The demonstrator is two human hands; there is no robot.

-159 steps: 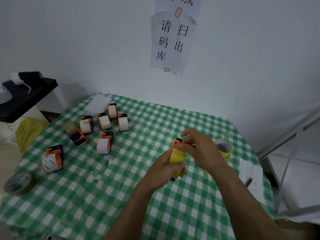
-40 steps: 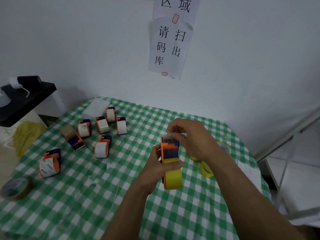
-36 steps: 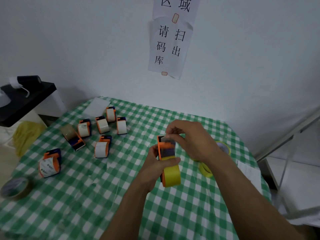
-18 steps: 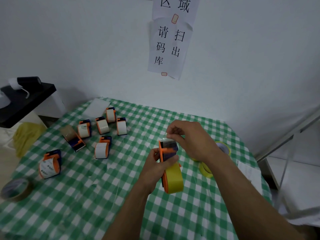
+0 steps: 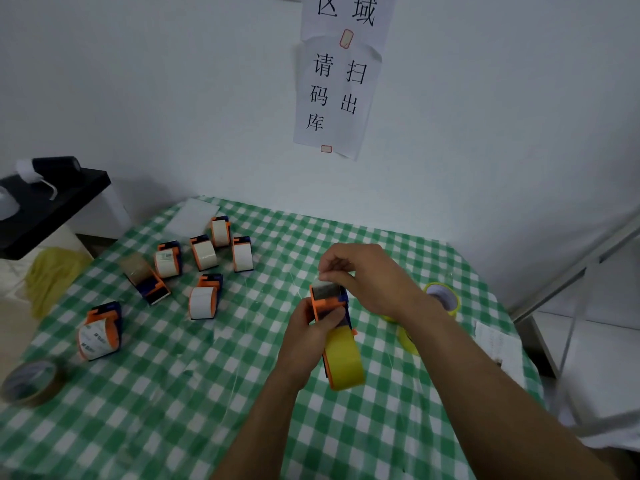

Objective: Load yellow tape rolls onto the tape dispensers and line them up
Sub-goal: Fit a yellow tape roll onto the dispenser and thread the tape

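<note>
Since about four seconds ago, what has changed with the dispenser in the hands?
The left hand has turned the dispenser so its orange head points up and the yellow roll hangs below; before, the roll hid most of it. The right hand stays at its top edge, pinching what looks like the tape end. The white-roll dispensers, loose yellow rolls and brown roll have not moved.

Cool, even, rather dim light. A soft shadow lies on the wall (image 5: 173,116) beside the black shelf (image 5: 69,192). Wide-angle distortion bends the edges; the worktop (image 5: 145,427) blurs at its near left corner.
</note>
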